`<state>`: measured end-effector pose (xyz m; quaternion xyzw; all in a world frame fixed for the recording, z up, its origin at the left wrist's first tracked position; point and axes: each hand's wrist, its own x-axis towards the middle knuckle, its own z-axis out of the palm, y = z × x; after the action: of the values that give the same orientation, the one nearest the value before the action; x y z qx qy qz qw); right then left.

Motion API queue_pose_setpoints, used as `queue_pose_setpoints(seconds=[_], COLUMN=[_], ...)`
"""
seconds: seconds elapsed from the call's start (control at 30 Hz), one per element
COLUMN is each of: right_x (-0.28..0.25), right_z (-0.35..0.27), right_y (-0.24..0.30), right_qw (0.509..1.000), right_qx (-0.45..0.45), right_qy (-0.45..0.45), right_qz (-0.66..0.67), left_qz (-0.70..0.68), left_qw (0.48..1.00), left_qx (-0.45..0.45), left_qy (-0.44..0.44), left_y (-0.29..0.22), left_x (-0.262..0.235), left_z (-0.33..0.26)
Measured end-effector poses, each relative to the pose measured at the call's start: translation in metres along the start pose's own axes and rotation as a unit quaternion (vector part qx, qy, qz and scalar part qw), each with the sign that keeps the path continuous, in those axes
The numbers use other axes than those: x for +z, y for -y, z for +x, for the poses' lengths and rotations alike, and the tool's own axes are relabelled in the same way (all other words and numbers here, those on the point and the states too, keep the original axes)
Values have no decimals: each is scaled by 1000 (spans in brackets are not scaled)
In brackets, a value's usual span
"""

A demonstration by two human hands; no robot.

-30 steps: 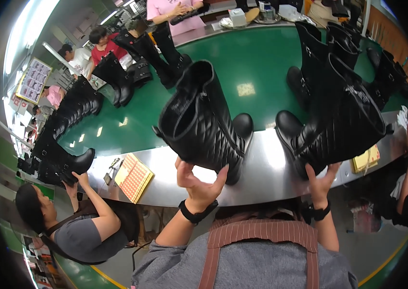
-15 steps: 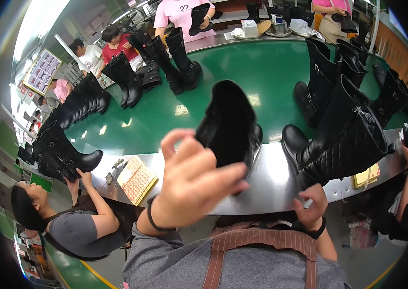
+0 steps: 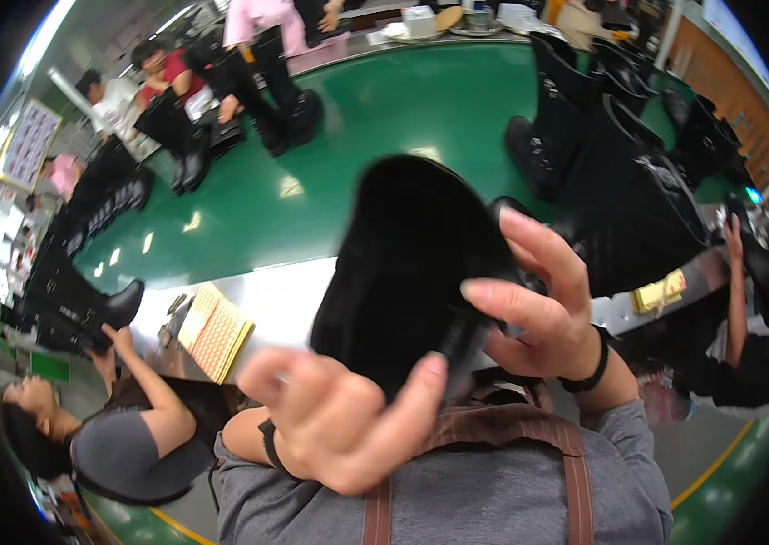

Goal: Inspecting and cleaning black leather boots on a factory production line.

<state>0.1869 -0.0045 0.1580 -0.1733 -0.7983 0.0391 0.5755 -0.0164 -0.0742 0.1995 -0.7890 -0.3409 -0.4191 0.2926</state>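
Note:
A black boot (image 3: 394,263) stands upright before me, its wide shaft opening turned up toward me. My left hand (image 3: 339,422) is at the near left edge of that opening, fingers curled and thumb against the rim; motion blurs it a little. On the other side, my right hand (image 3: 539,304) grips the shaft near its rim, thumb at the opening and fingers along the outside. Most of the boot's foot is hidden behind the shaft; a dark rounded part shows past the right fingers. Close by on the right stands another tall black boot (image 3: 630,209).
A green-topped table (image 3: 421,100) with a metal near edge carries rows of black boots (image 3: 98,195). A pad of orange-dotted sheets (image 3: 215,333) lies left; a yellow pad (image 3: 660,292) lies right. Co-workers stand both sides and opposite; one on the left handles a boot (image 3: 76,304).
My right hand has risen from the table edge and taken hold of the boot's shaft. My left hand has come lower, to the near rim. The boot appears larger and nearer; the view has shifted.

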Motion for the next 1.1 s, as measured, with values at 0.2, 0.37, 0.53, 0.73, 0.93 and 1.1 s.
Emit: queue_pose_setpoints(seconds=[0.2, 0.37, 0.53, 0.73, 0.93, 1.1], right_x=[-44, -77, -69, -54, -13, 13], right_z=[-82, -166, -194, -162, -158, -166], right_y=[-18, -29, -55, -74, -54, -49], right_qw=[969, 920, 795, 863, 808, 748], right_qx=[-85, 261, 596, 488, 567, 595], right_qy=[-194, -250, 2, 126, -16, -95], right_qz=[-129, -150, 112, -43, 161, 279], left_qz=[-99, -212, -419, -432, -511, -556], left_qw=[984, 946, 739, 693, 637, 599], left_qx=[-145, -180, -507, -509, -544, -567], left_qy=[12, -169, 147, 271, 192, 101], left_y=[44, 49, 25, 36, 20, 10], left_x=[49, 100, 123, 141, 144, 136], left_z=[-2, -65, -156, -174, -162, -156])
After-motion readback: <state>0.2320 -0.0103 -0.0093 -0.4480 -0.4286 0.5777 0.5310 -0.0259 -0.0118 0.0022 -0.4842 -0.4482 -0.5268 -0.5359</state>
